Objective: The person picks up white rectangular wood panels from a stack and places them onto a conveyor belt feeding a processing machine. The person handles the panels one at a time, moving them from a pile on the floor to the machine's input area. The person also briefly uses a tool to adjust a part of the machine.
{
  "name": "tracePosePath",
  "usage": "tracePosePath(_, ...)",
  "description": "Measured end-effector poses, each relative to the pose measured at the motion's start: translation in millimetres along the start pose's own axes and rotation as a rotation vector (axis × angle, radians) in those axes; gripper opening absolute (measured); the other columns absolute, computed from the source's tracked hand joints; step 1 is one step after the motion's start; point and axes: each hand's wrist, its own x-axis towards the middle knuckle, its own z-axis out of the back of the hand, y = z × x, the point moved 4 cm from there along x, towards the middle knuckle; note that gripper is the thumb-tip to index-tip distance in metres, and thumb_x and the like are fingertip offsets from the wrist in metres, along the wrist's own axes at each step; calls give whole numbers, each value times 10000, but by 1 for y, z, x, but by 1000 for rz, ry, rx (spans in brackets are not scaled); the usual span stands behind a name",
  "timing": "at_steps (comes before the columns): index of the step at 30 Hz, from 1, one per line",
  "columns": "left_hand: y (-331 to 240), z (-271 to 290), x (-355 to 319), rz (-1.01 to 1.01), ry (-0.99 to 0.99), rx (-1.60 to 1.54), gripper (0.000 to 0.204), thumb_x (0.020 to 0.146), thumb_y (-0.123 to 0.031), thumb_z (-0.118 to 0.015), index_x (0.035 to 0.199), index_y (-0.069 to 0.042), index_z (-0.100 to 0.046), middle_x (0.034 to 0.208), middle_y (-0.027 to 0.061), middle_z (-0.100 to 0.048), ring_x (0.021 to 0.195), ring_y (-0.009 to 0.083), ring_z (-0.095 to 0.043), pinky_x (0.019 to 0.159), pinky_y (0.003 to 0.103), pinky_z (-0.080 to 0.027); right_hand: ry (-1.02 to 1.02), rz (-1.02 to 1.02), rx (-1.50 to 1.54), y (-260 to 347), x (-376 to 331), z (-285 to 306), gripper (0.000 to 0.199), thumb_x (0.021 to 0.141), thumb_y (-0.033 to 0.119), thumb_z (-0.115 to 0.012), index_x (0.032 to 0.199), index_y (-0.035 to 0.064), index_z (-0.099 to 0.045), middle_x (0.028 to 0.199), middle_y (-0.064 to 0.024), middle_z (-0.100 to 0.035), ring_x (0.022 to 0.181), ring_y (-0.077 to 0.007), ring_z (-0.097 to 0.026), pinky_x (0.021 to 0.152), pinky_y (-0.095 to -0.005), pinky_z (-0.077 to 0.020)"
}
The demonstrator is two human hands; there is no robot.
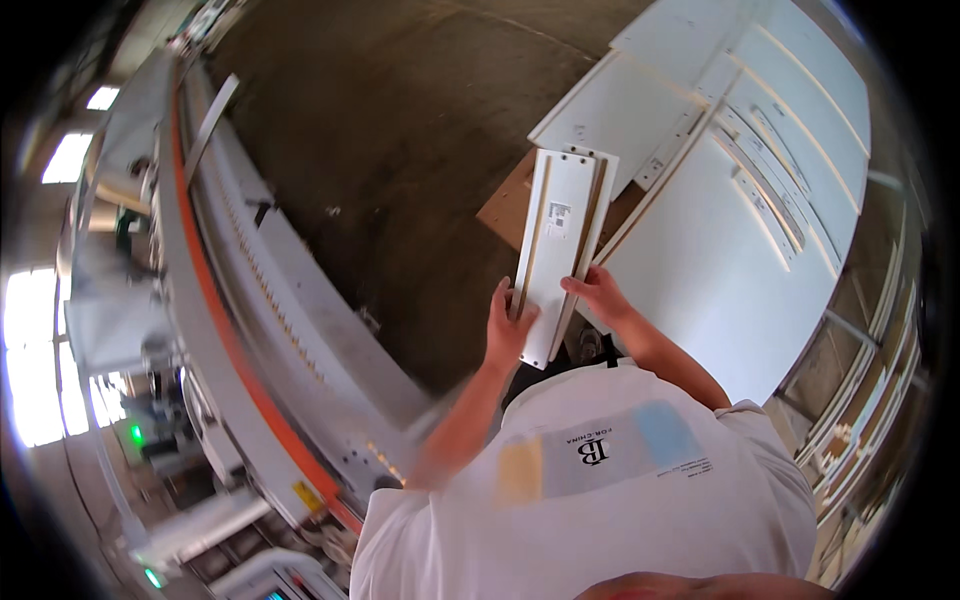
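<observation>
Two narrow white panels (562,245), laid one on the other and edged in pale wood colour, are held out in front of the person's chest above the brown floor (400,150), their long sides running away from the body toward a stack of boards. The left hand (508,325) grips the left long edge near the close end, fingers wrapped onto the face; the right hand (597,290) pinches the right long edge a little further up, thumb on top. A small label sits on the upper face of the top panel, and holes show at its far end. Just beyond and to the right lies a big stack of white boards (720,250), several narrow strips resting along its top; the held panels overlap its near left corner in the view. A brown cardboard sheet (505,205) lies on the floor under the far half of the panels, beside the stack's left edge. To the left, well apart, a long grey machine with an orange stripe (215,320) runs across the floor. A dark shoe (588,345) shows below the panels' near end.
</observation>
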Motion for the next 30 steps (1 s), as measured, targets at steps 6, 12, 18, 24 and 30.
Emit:
tracePosePath(6, 15, 62, -79, 161, -198, -77, 311, 1024, -320, -603, 1090, -16, -600, 847, -12, -567, 777, 73, -490, 696, 252, -435, 157, 55, -356, -7, -17, -70, 364, 878, 304, -758, 1042, -18, -716, 892, -53, -702, 830, -121, -631, 755, -309, -500)
tracePosePath(12, 81, 131, -192, 160, -758, -246, 296, 1009, -245, -628, 1201, -21, -609, 880, 1, -606, 795, 78, -523, 726, 240, -455, 126, 225, -545, -39, -22, -119, 405, 919, 377, -720, 868, -22, -670, 739, -15, -598, 707, -103, -516, 646, -302, -435)
tracePosePath(18, 167, 180, -351, 239, -1234, -365, 459, 1004, -142, -605, 1430, -54, -458, 831, 10, -614, 699, 62, -535, 576, 250, -447, 236, 285, -688, -66, -32, -171, 377, 964, 329, -695, 1026, -41, -666, 898, -35, -664, 835, -105, -558, 768, -293, -470)
tracePosePath(24, 213, 214, -477, 125, -1633, -600, 506, 1004, -144, -590, 1468, -42, -415, 853, 35, -595, 740, 104, -548, 663, 286, -475, 498, 294, -902, -109, -34, -240, 402, 956, 358, -700, 1079, -24, -682, 941, -75, -708, 868, -132, -615, 802, -320, -495)
tracePosePath(30, 260, 254, -524, 181, -1831, -709, 619, 1006, -142, -605, 1538, -71, -298, 985, 66, -617, 861, 140, -580, 779, 300, -492, 678, 299, -995, -139, -63, -314, 387, 956, 329, -697, 1119, -22, -675, 952, -88, -716, 882, -134, -628, 822, -321, -504)
